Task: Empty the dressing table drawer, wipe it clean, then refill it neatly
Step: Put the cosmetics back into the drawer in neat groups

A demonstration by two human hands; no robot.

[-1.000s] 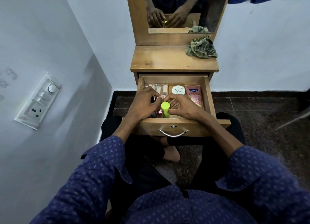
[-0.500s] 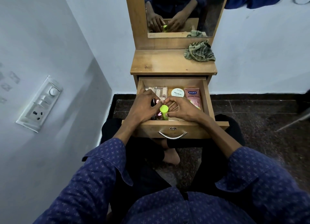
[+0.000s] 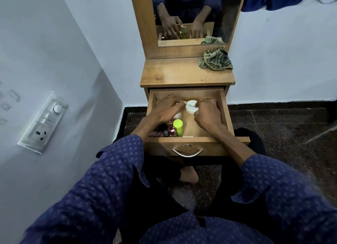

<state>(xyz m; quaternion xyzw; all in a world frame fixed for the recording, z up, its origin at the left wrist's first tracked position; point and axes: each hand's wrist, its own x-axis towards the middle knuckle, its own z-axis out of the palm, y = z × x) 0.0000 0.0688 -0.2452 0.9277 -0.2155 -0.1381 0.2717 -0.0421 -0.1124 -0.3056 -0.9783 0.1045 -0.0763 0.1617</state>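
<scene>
drawer [image 3: 227, 116] pulled wide open over the knees. near its front left, the lime-capped bottle [image 3: 177, 127] stands among small nail polish bottles [image 3: 165, 132]. further in, left hand [image 3: 164, 109] lies flat, fingers stretched over the packets. right hand [image 3: 207, 112] curls round the white round tub [image 3: 191, 106]. beyond, green striped cloth [image 3: 215, 59] lies crumpled on the tabletop [image 3: 175, 75] under the mirror [image 3: 189, 15].

The drawer [image 3: 226, 114] floor lies bare at front right (small bottles [image 3: 168, 129] crowd the front left).
</scene>
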